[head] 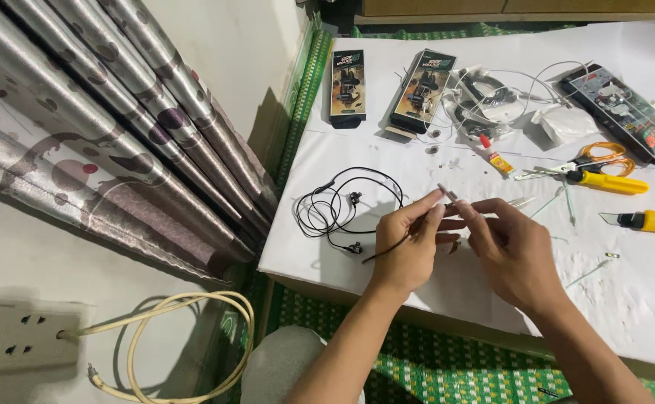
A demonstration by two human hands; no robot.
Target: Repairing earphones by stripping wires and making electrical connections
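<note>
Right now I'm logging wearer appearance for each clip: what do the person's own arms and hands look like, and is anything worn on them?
Both forearms are bare, with no sleeves showing in the head view. The left hand and the right hand wear no gloves; no rings, watch or bracelets are visible. Fingernails look short and unpainted.

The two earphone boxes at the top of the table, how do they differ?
The left box lies square to the table edge, closed and flat. The right box lies turned at an angle, nearer the tangle of white cables, with a flap open at its lower end. Both are dark, oblong and picture an earphone.
</note>
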